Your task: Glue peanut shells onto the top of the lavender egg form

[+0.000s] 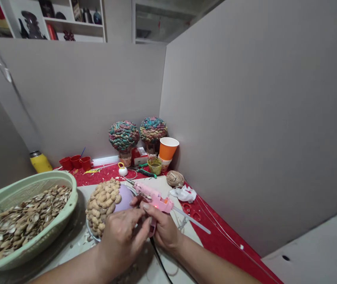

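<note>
My right hand (166,230) is wrapped round the handle of a pink hot glue gun (153,196). A clear glue stick (192,221) juts from its back, a red light glows on its side, and its nozzle points up and left. Close against that grip, my left hand (124,228) has its fingers pinched together near my right thumb; whatever they hold is hidden. Just behind my hands sits a purple ball (124,198), its left side covered with peanut shells (102,203). Part of the ball is hidden by my hands and the gun.
A green basket (73,189) of peanut shells stands at left. Behind are red cups (75,161), two colourful ball-topped pots (124,136), green-handled pliers (146,172), an orange paper cup (169,150) and a twine ball (175,178). A black cord (160,260) hangs below the gun. Grey panels enclose the table.
</note>
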`<state>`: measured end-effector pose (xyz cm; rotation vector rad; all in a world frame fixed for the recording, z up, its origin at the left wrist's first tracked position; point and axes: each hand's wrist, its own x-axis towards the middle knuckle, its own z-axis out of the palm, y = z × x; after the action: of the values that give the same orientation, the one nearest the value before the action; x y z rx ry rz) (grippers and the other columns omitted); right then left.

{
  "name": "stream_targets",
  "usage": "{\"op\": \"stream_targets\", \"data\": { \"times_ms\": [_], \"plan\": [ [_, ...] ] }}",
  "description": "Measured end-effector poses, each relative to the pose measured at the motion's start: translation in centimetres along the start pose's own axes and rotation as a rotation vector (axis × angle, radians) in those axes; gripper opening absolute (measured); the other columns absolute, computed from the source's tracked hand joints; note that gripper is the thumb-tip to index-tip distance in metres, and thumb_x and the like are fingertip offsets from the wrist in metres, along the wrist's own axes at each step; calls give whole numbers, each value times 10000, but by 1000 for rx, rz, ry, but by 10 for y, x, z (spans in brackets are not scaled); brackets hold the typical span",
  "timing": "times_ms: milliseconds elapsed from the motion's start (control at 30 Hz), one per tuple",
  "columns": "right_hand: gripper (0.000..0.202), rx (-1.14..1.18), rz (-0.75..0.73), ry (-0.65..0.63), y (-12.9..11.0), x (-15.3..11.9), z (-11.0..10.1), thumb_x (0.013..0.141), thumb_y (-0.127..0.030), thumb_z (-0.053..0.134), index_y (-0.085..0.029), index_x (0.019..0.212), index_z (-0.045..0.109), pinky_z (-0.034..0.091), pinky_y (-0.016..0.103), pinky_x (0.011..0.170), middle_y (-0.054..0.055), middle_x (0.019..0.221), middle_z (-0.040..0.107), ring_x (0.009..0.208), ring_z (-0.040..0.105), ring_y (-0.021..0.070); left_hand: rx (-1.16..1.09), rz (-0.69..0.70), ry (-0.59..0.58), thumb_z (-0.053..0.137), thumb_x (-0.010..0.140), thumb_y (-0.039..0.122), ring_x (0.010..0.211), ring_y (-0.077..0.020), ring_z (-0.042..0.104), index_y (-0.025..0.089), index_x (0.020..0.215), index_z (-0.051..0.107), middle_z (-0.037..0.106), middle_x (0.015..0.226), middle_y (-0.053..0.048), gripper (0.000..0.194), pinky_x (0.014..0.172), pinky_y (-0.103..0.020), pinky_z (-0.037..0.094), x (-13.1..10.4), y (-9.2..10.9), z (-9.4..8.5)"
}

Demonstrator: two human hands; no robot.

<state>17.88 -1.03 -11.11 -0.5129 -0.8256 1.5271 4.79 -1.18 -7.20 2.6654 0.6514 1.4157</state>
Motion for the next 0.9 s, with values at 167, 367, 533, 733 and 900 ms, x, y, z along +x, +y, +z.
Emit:
{"op": "stream_targets", "data": {
  "times_ms": [167, 367, 533, 733, 900],
  "plan": [
    [286, -48, -15, -15, 4, -2, -6, 810, -466, 709, -200, 913, 693, 470, 255, 628, 9, 763, 639, 621, 582, 148, -78, -17, 26, 535, 872, 69, 554, -137, 668, 155, 880, 610, 699, 651, -28, 114, 575, -221, 517, 0, 1, -1],
    [287, -87, -95, -11, 4, -5, -7, 815, -495, 703, -219, 735, 698, 462, 296, 806, 12, 770, 618, 760, 581, 180, -120, -179, 142, 534, 893, 81, 604, -114, 657, 180, 929, 582, 679, 721, 1, 116, 589, -192, 504, 3, 5, -12],
    [361, -93, -131, -31, -2, -4, -1, 813, -541, 667, -213, 663, 667, 455, 298, 781, 45, 907, 639, 812, 574, 201, -167, -243, 132, 409, 953, 134, 497, -91, 516, 206, 695, 504, 511, 574, 50, 284, 520, -198, 428, 4, 6, -29],
    [395, -100, -129, -71, -3, -6, 3, 823, -572, 626, -209, 668, 657, 453, 307, 767, 47, 875, 643, 775, 572, 198, -319, -211, 155, 528, 877, 66, 600, -97, 565, 216, 729, 473, 561, 661, 46, 218, 601, -200, 476, 4, 11, -34],
    [388, -195, -121, -63, -3, -10, -1, 829, -570, 636, -201, 716, 681, 437, 292, 736, 28, 786, 622, 740, 557, 186, -215, -174, 213, 604, 816, 41, 692, -131, 643, 226, 902, 519, 631, 760, 19, 221, 685, -251, 536, 3, 16, -29]
  ]
}}
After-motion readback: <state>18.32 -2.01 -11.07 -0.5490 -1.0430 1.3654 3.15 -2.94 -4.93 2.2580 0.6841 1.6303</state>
